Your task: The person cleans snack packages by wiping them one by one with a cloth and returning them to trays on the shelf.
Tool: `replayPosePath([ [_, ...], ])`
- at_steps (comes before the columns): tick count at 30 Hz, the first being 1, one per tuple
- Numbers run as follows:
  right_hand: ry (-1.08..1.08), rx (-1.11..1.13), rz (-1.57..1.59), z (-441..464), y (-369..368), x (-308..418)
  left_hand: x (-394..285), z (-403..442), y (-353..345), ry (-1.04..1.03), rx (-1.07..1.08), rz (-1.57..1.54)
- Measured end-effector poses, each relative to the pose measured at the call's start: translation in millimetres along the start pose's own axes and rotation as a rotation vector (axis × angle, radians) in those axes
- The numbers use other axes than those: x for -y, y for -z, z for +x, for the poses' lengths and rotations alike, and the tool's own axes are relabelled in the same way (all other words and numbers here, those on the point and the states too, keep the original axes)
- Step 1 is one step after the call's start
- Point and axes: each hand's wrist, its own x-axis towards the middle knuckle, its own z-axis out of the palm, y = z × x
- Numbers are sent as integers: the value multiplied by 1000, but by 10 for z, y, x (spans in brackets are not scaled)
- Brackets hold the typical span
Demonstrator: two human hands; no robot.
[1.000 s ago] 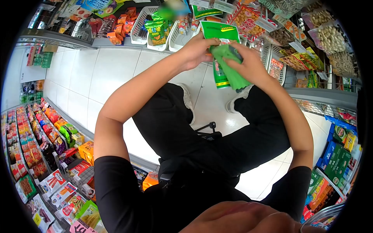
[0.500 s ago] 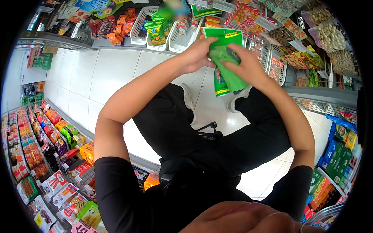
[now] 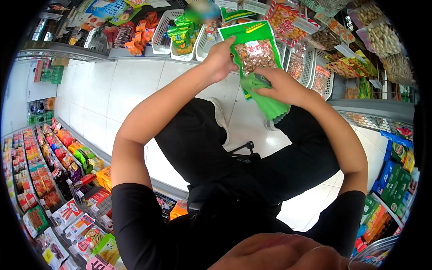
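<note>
A green snack bag (image 3: 257, 53) with a clear window full of brown beans or nuts is held up over the floor. Its left edge is pinched by my left hand (image 3: 220, 60), thumb on the front. My right hand (image 3: 285, 86) grips a green cloth (image 3: 271, 102) at the bag's lower part. The cloth hangs down from my fingers and covers the bag's bottom right area. Whether the cloth presses on the bag I cannot tell.
White baskets (image 3: 165, 28) of small snack packets line the low shelf ahead. More bagged goods (image 3: 382, 40) fill the right side. Racks of packaged snacks (image 3: 74, 220) stand at the left. My bent legs (image 3: 198, 139) are over the white tiled floor (image 3: 135, 81).
The cloth has moved down off the bag's front with my right hand, uncovering the window and label. My left hand has shifted slightly left with the bag.
</note>
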Motion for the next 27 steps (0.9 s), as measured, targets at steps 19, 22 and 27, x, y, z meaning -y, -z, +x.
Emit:
replayPosePath([
  [19, -355, -278, 324, -141, 409, -550, -117, 43, 124, 95, 22, 143],
  [22, -451, -211, 578, -97, 391, -531, -87, 31, 105, 80, 64, 195],
  [27, -461, -331, 756, -59, 266, -501, -59, 39, 79, 133, 77, 261],
])
